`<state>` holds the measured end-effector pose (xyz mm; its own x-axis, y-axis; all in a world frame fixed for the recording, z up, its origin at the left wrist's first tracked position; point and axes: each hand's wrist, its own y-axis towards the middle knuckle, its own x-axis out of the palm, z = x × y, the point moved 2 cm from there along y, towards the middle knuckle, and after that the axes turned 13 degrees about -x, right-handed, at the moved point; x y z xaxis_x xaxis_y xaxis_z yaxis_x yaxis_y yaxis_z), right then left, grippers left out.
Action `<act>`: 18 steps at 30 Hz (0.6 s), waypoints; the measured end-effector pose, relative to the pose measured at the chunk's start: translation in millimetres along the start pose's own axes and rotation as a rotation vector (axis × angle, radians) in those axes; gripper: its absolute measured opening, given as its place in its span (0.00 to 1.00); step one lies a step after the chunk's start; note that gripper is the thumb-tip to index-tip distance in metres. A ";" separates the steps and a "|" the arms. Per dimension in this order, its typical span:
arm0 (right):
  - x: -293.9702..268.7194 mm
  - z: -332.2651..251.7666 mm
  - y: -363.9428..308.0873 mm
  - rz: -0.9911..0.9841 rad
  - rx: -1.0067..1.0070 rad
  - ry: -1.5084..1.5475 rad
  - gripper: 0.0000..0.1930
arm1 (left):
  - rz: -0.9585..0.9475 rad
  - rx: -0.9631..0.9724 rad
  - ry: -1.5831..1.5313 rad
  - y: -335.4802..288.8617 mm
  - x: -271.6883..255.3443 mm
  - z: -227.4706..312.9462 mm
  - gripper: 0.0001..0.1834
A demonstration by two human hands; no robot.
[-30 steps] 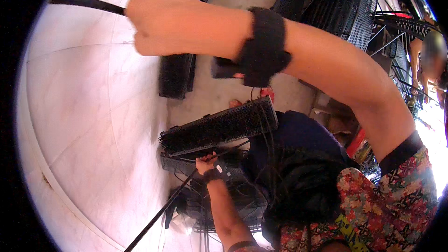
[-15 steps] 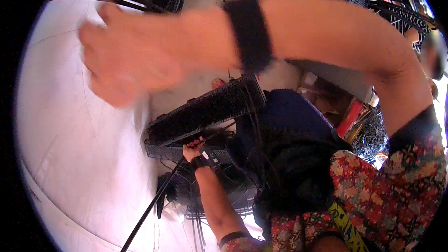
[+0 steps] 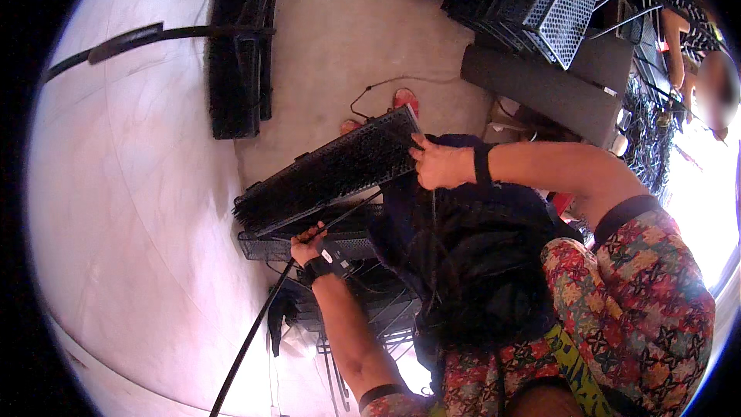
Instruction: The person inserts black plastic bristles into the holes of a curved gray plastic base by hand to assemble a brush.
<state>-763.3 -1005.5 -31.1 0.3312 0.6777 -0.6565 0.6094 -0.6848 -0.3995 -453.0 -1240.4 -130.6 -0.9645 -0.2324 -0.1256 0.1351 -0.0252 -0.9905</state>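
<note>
A long black perforated tray-like piece (image 3: 340, 166), its inside dark and bristly, lies slanted in front of my lap. At its right end, my right hand (image 3: 444, 164) has its fingers closed on the rim near the corner; a thin dark strand hangs below them. My left hand (image 3: 309, 247) is closed round a long thin black strip (image 3: 251, 336) under the near side of the piece. This strip runs down to the lower left and up toward the right. Below lies a second black perforated piece (image 3: 266, 248). Both wrists wear black bands.
Another long black piece (image 3: 235, 62) stands by the pale wall (image 3: 116, 185), with a black strip (image 3: 154, 40) sticking out leftward. Black perforated frames (image 3: 532, 8) are stacked at upper right, above a grey panel (image 3: 532, 85). Farther right are tangled black strips (image 3: 644, 135) and another person.
My right arm has come down from high across the view, and that hand now grips the tray-like piece's right end. My left hand stays on the strip, shifted slightly.
</note>
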 end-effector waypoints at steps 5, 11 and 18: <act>-13.6 7.4 -45.0 0.173 0.106 -0.116 0.10 | 0.019 0.088 0.240 -2.8 2.1 10.0 0.11; -1.9 2.9 -88.6 0.130 0.284 -0.102 0.11 | -0.025 0.220 0.432 -14.6 1.9 10.9 0.12; 70.5 28.5 -111.3 0.381 0.376 0.077 0.11 | -0.046 0.149 0.522 -62.4 14.7 21.6 0.09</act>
<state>-828.3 -889.2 -51.2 0.5387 0.3705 -0.7567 0.1403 -0.9250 -0.3530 -470.7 -1263.3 -69.4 -0.9495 0.2851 -0.1311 0.0846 -0.1700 -0.9818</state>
